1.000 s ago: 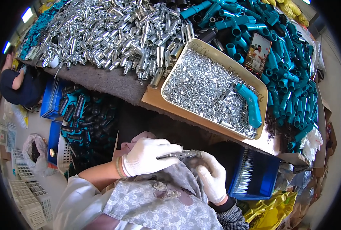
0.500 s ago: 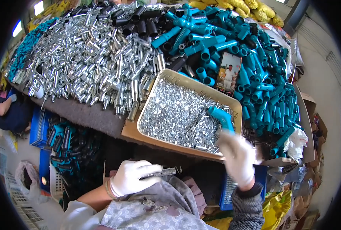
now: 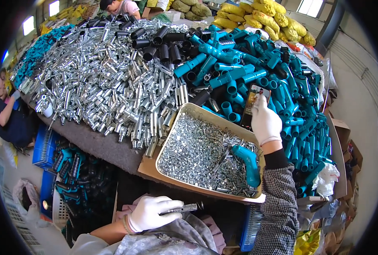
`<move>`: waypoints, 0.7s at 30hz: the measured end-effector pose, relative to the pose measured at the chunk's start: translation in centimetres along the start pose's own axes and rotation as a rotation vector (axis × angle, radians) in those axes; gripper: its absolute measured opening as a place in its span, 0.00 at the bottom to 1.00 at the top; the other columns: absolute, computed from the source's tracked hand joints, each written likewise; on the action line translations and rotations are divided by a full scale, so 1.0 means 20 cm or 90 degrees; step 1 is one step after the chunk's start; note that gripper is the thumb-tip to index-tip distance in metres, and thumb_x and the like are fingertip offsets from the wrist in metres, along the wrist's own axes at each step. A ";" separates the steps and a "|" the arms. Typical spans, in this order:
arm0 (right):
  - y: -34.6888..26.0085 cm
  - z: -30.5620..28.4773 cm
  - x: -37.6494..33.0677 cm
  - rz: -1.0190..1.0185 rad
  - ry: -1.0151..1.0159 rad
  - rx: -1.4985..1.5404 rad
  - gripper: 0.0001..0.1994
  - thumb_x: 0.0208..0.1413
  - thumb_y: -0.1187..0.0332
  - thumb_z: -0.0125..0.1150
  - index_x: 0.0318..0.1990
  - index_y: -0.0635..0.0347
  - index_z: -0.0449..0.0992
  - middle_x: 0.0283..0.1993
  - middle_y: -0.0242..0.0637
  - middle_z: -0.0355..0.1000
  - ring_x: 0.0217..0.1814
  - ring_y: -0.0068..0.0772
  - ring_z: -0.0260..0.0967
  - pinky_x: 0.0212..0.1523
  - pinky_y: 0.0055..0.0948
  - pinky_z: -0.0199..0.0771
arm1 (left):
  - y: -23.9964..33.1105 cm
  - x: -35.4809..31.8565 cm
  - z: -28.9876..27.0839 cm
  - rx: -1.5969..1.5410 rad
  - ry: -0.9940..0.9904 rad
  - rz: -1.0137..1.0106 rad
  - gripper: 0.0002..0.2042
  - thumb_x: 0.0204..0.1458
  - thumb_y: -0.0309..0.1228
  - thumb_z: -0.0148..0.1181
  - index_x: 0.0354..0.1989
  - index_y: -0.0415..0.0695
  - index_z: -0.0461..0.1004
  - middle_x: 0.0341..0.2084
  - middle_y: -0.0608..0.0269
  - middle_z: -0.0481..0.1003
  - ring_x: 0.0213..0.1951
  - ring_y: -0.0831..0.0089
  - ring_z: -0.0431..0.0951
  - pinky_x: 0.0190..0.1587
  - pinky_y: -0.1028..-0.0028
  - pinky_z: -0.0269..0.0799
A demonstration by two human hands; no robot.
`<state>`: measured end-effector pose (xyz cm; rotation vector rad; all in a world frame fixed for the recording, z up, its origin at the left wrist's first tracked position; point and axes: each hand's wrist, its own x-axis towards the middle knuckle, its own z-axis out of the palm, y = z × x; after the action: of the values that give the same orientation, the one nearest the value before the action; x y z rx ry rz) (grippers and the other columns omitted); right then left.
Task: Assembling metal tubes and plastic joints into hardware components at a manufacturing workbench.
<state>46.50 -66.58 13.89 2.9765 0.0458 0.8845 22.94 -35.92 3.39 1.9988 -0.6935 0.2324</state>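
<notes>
"Start at the left hand (image 3: 153, 213). What's it doing?"

"From my end, I have it clamped on a metal tube (image 3: 185, 208), whose free end sticks out to the right of the fingers. A thin spring (image 3: 200, 205) stands out at that end."

"So how far along is that piece?"

"Partway, I'd judge. Tube and spring are together, but the spring isn't fully housed. What's inside the tube I can't see."

"And the right hand (image 3: 266, 123)?"

"Away from the tube, up at the phone (image 3: 251, 102), fingertips over its screen. I can't tell whether they press it, or whether the fingers are apart or together. I'd call the tube paused for now."

"How much is left around you?"

"Plenty. Ahead and right of the left hand is the tray (image 3: 169, 135), full of small bits (image 3: 193, 155), with a teal grip (image 3: 247, 163) lying on them. Beyond that hand spreads the metal heap (image 3: 112, 85); around and right of the right hand, the teal heap (image 3: 301, 127)."

"Anything finished?"

"Left of the left hand there are black-and-teal grips (image 3: 79, 182), piled together. Whether they count as done, I can't tell."
</notes>
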 end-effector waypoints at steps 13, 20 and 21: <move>-0.29 -0.07 0.11 -0.206 -0.031 0.026 0.10 0.51 0.58 0.61 0.28 0.55 0.78 0.31 0.43 0.75 0.37 0.50 0.76 0.38 0.46 0.76 | 0.02 -0.01 -0.05 0.029 0.044 0.004 0.15 0.44 0.34 0.75 0.40 0.43 0.82 0.28 0.59 0.81 0.26 0.63 0.82 0.28 0.72 0.77; -0.20 -0.12 0.16 -0.313 0.090 0.124 0.05 0.52 0.69 0.59 0.32 0.52 0.81 0.35 0.38 0.74 0.42 0.44 0.73 0.41 0.42 0.75 | -0.01 -0.02 -0.05 -0.006 0.011 0.012 0.16 0.45 0.34 0.74 0.41 0.43 0.82 0.28 0.58 0.80 0.26 0.63 0.82 0.27 0.72 0.76; -0.23 -0.11 0.22 -0.356 0.153 0.121 0.06 0.51 0.71 0.59 0.34 0.52 0.81 0.37 0.37 0.73 0.44 0.43 0.71 0.42 0.41 0.73 | 0.00 -0.02 -0.05 -0.001 0.014 0.014 0.16 0.45 0.34 0.74 0.41 0.43 0.82 0.28 0.58 0.80 0.26 0.63 0.82 0.27 0.72 0.76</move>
<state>48.88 -61.69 17.86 2.7378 0.9602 1.1831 22.67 -35.01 3.70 1.9853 -0.7016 0.2661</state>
